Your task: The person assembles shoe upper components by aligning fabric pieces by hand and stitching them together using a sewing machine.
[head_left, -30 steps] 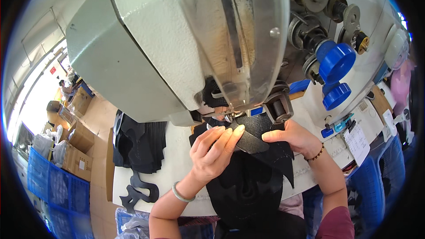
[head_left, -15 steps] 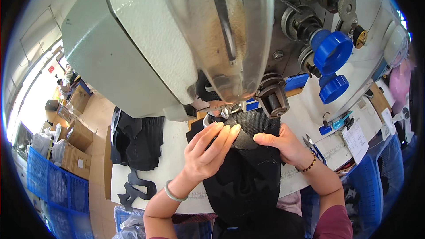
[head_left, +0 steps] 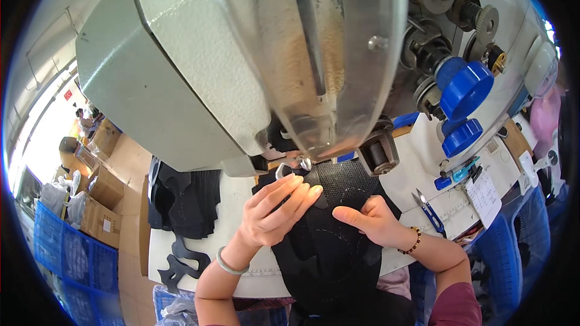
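A black mesh fabric piece [head_left: 347, 182] lies under the sewing machine's head, and its smooth black part hangs toward my lap. A dark grey overlay piece [head_left: 314, 182] lies on the mesh near the needle area. My left hand [head_left: 272, 212] pinches at that overlay, thumb hidden, fingertips pressed together just below the metal presser parts [head_left: 304, 165]. On the right side of the fabric rests my right hand [head_left: 376, 224], fingers curled in and thumb lying on the cloth. The needle point itself is hidden.
The grey sewing machine [head_left: 181, 72] looms overhead, with blue tension knobs [head_left: 466, 89] at right. Stacked black pieces [head_left: 184, 199] and curved dark cutouts [head_left: 181, 262] lie left. Thread snips [head_left: 430, 212] and a paper sheet [head_left: 483, 193] are right. Blue crates [head_left: 72, 247] stand lower left.
My right hand has slid down and left, from the fabric's right edge onto its face, with fingers now curled. My left hand has shifted slightly left and down. The camera view has moved a little.
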Demonstrator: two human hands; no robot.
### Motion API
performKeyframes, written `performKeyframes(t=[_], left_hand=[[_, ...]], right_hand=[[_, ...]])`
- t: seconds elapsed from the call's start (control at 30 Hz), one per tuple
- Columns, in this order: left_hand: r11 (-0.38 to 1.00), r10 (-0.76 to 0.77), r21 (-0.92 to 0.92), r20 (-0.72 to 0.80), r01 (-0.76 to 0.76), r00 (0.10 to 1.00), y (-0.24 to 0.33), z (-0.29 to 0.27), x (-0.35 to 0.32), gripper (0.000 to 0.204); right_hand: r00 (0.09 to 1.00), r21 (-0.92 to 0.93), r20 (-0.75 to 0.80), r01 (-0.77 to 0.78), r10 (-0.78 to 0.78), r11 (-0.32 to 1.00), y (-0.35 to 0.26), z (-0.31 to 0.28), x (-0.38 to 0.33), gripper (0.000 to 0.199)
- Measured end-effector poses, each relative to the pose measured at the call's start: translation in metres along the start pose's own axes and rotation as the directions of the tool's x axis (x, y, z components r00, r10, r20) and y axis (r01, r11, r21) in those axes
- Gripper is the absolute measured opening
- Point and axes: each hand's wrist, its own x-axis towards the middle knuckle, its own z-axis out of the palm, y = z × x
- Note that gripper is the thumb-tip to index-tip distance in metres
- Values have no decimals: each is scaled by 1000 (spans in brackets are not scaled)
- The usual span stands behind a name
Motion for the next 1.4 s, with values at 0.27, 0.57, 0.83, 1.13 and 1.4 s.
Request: performKeyframes(t=[0.27, 0.57, 0.83, 1.13, 1.4], left_hand=[[1000, 7, -30, -26, -8, 1000, -3, 1, -1, 26], [994, -109, -23, 60, 111, 992, -2, -5, -2, 38], [960, -242, -102, 162, 260, 957, -4, -10, -4, 51], [962, -240, -97, 133, 254, 962, 1, -5, 0, 59], [920, -341, -148, 158, 363, 927, 4, -4, -3, 60]], right_hand=[[994, 22, -3, 113, -113, 993, 3, 6, -1, 46], [990, 0, 34, 136, -136, 991, -5, 8, 0, 35], [916, -147, -236, 298, -326, 943, 2, -1, 10, 32], [741, -537, -636, -224, -216, 813, 54, -87, 52, 50], [800, -169, -567, 123, -199, 978, 13, -101, 44, 51]])
